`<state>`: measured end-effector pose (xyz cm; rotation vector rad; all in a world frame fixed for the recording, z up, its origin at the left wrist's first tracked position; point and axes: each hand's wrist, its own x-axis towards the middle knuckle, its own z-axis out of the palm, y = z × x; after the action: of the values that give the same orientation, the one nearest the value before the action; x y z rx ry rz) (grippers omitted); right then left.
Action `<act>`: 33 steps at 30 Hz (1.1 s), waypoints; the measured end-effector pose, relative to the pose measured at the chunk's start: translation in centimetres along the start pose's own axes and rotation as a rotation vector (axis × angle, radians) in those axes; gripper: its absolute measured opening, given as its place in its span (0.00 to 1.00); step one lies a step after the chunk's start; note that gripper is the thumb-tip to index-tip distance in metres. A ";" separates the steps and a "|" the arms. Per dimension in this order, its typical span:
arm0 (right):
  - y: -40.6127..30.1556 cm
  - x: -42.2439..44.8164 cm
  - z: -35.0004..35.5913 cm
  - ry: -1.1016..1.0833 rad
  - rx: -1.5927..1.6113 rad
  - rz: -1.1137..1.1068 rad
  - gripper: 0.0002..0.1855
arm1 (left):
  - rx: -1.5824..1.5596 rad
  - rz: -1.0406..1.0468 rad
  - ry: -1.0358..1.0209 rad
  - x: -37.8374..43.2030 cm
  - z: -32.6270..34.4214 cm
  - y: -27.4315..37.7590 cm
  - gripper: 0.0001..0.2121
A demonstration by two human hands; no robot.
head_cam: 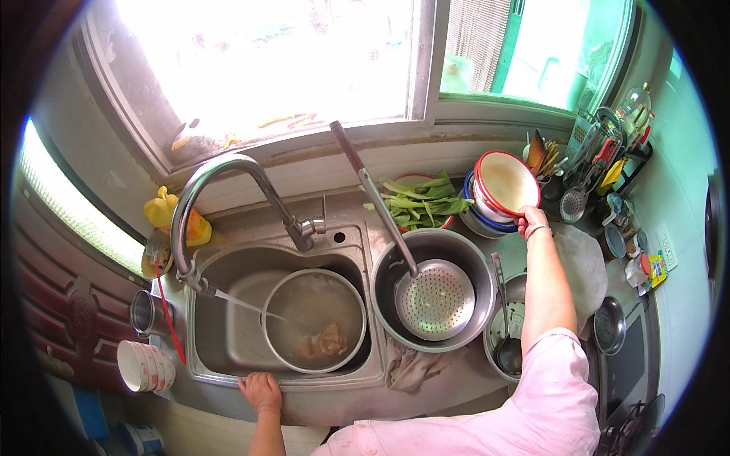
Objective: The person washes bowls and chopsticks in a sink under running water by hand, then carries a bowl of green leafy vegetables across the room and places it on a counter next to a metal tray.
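Note:
My right hand (533,222) grips the near rim of a red-rimmed enamel basin (506,181), which is tilted above blue-rimmed basins (485,225). My left hand (261,391) rests on the front edge of the stainless steel sink (228,336), holding nothing. In the sink, a round metal basin (312,285) holds cloudy water and a pale piece of what looks like meat (324,342). Water runs into it from the curved faucet (222,162). Right of the sink, a large metal pot (383,290) contains a perforated ladle (436,302) with a long handle.
Leafy greens (425,199) lie in a red-rimmed dish behind the pot. A metal bowl (489,342) with a spoon (507,350) sits under my right arm. Stacked bowls (145,366) and a metal cup (149,312) stand left; a cloth (419,367) lies before the pot.

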<state>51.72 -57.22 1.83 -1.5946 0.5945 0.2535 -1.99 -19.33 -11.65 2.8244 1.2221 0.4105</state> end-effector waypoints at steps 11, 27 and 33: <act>-0.6 -9.9 2.0 0.115 -0.145 -0.742 0.14 | 0.014 0.007 -0.043 0.4 -0.7 0.2 0.09; 2.7 -37.7 11.2 0.097 -0.729 -2.133 0.30 | 0.027 0.034 0.016 0.5 -0.1 -0.1 0.11; 7.4 -39.9 12.5 -0.072 -1.095 -2.406 0.25 | -0.023 0.045 -0.007 0.4 -1.1 0.2 0.11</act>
<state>16.83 -36.29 13.86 -2.1033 -1.9592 -1.3456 -1.86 -19.22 -10.45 2.8363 1.1475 0.4140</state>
